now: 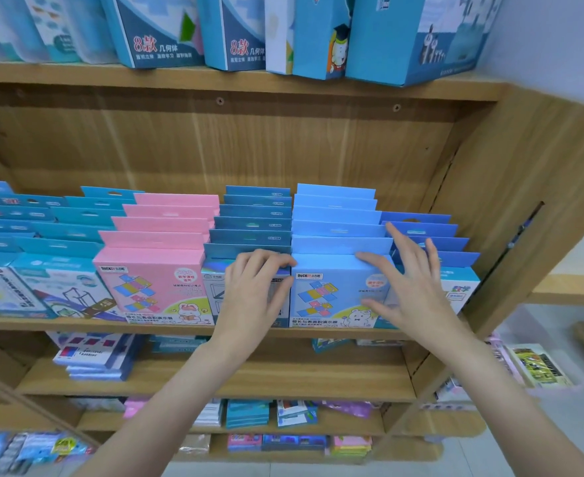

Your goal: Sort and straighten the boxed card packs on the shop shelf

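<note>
The shelf (pixel 214 132) is wood with a light grain and a matt finish. The pink packs (pixel 152 287) and light blue packs (pixel 331 294) are smooth printed cardboard. The teal pack (pixel 214 270) has a glossy, shiny top.

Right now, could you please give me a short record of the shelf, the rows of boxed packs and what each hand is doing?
shelf: wooden shelf, packs standing in front-to-back rows
rows near hands: pink row, dark teal row, light blue row, darker blue row
left hand: fingers curled over top of front dark teal pack
right hand: fingers spread and straight, on the front light blue pack
upper shelf: tall blue boxes
</note>
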The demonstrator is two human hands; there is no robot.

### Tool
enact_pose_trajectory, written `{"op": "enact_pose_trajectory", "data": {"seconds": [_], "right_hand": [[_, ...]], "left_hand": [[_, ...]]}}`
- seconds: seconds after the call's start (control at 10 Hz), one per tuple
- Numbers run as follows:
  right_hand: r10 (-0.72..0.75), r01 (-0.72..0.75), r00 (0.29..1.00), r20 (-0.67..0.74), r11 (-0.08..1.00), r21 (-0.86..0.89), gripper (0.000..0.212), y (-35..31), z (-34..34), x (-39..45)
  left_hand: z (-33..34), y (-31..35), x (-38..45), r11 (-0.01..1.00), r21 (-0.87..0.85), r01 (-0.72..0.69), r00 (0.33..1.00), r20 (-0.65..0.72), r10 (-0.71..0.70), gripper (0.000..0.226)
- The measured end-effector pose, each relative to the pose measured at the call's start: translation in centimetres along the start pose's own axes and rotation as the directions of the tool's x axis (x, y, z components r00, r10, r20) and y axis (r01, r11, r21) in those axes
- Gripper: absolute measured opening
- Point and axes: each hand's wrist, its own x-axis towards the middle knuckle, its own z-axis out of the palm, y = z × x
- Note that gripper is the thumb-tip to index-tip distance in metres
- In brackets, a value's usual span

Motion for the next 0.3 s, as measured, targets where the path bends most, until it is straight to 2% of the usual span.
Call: {"op": "enact_pose_trajectory", "data": {"seconds": [0.1, 0.2, 0.3], "right_hand": [[-0.012, 0.011, 1.0, -0.026, 0.999, -0.033, 0.079, 0.12, 0.39, -0.04], [-0.011, 0.011, 0.998, -0.061, 1.0, 0.003, 0.085, -0.12, 0.48, -0.27], [-0.005, 0.011, 0.995, -0.103, 0.998, 0.062, 0.081, -0.35, 0.56, -0.47]], "left_hand": [[0.33, -0.19, 0.0, 0.989, 0.14, -0.054, 0.999, 0.012, 0.053, 0.028], [0.28, -0.26, -0.23, 0.987, 0.144, -0.074, 0.997, 0.017, 0.072, 0.028], [0.18, -0.44, -0.71, 0.984, 0.118, -0.133, 0.989, -0.042, 0.139, 0.028]]}}
